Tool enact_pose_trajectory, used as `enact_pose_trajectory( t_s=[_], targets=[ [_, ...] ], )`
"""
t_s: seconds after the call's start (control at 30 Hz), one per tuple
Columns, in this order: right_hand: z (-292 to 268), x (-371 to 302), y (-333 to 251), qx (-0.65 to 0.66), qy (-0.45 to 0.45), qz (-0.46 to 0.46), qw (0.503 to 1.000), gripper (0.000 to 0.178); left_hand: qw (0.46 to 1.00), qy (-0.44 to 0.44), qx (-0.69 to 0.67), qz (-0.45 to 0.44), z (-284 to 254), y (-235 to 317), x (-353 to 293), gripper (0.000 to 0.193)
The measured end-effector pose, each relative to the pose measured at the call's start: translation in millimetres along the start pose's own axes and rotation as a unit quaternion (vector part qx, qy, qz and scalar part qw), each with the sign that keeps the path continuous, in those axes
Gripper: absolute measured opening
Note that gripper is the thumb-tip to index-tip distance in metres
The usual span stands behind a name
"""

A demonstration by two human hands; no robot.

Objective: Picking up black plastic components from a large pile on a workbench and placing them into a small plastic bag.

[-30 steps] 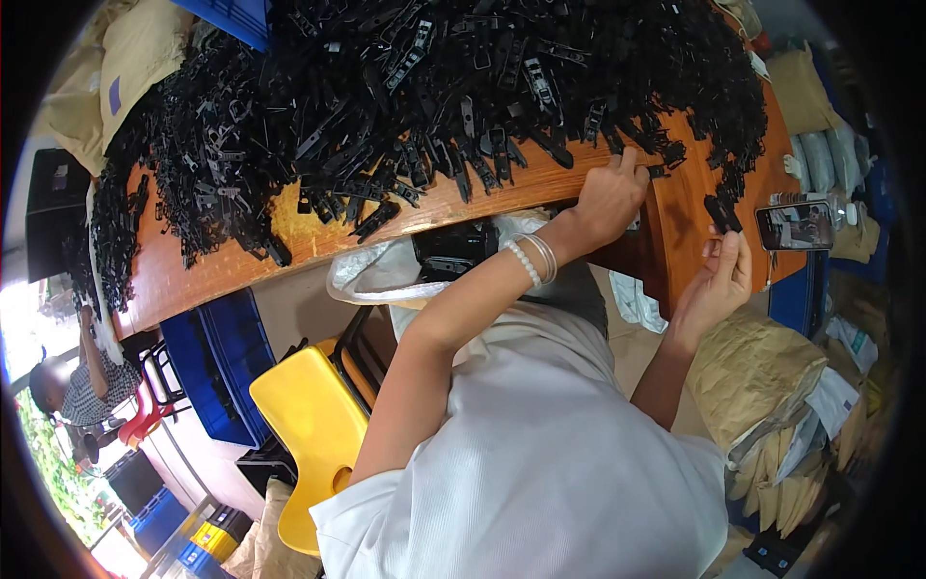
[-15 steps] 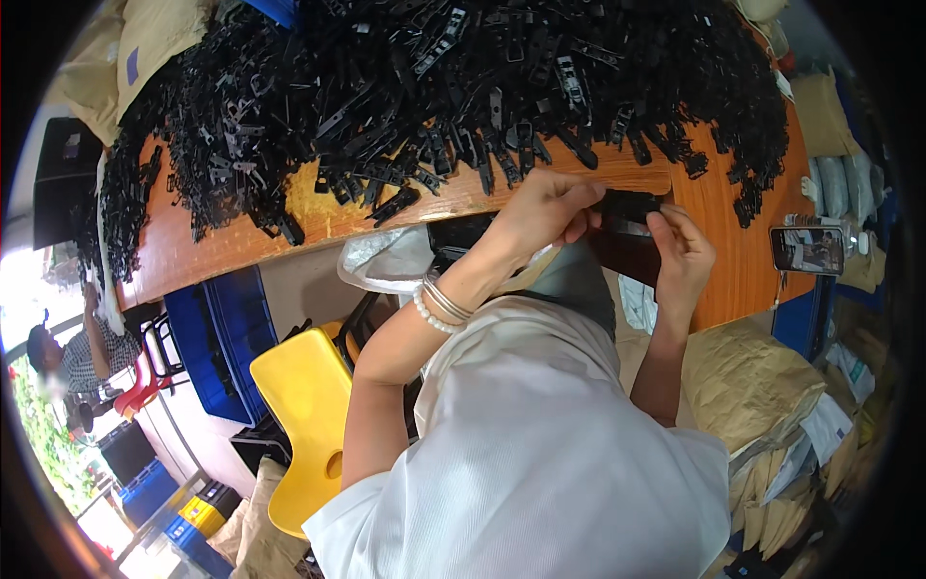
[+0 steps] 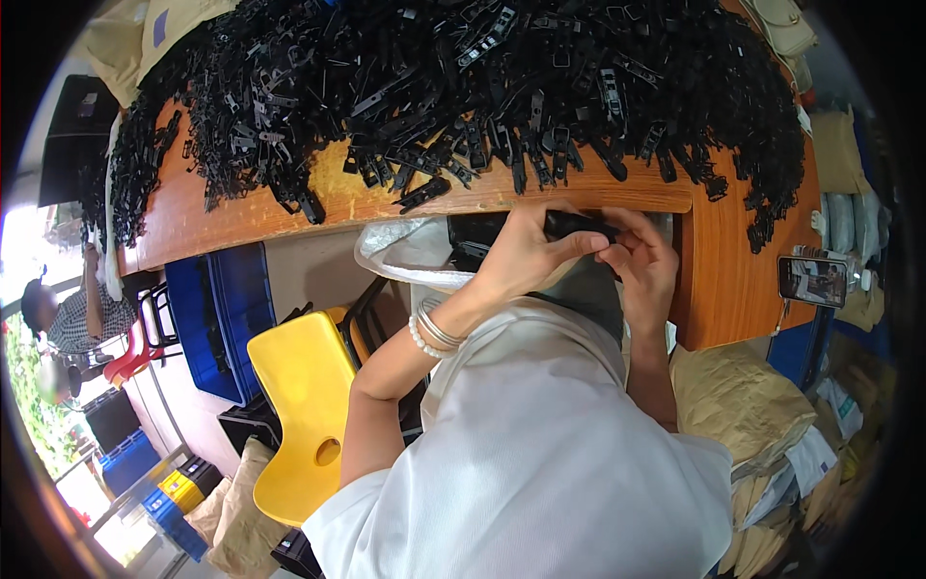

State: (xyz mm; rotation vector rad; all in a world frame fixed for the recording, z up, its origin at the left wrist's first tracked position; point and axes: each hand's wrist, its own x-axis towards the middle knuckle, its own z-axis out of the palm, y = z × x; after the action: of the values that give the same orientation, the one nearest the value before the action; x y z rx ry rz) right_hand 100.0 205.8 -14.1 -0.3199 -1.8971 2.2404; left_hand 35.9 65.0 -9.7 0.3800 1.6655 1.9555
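My left hand [image 3: 531, 249], with bracelets at its wrist, is closed around a dark, glossy black plastic part [image 3: 577, 225] just off the table's near edge. Fingers hide much of that part. At its right end my right hand [image 3: 640, 259] has its fingers bent in against it, thumb close to the left thumb. Beneath and left of my left hand, a white bag [image 3: 400, 249] sits below the table edge with black pieces [image 3: 471, 234] in it. A broad heap of black plastic clip-like parts [image 3: 434, 87] covers the far side of the table.
The wooden table [image 3: 251, 214] curves round in front and to the right. A phone on a stand [image 3: 813, 280] is at its right edge. A yellow chair [image 3: 304, 396] and blue crates [image 3: 220, 323] stand left; brown paper sacks [image 3: 743, 391] lie right. Another person [image 3: 92, 314] is far left.
Both hands have come down and left, off the tabletop edge toward the white bag, with the black part between them. The view has shifted slightly.
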Motion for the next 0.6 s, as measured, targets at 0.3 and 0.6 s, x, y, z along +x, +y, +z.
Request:
enact_pose_trajectory(
  t_s=[0.3, 0.6],
  targets=[
    [20, 8, -2, 0.0, -0.087, 0.005, 0.996, 0.024, 0.999, -0.015, 0.034, -0.009, -35, 0, -2, 0.016],
    [7, 5, 13, -0.007, -0.043, 0.032, 0.999, 0.023, 0.575, 0.115, 0.777, 0.232, -115, 3, 107, 0.016]
  ],
)
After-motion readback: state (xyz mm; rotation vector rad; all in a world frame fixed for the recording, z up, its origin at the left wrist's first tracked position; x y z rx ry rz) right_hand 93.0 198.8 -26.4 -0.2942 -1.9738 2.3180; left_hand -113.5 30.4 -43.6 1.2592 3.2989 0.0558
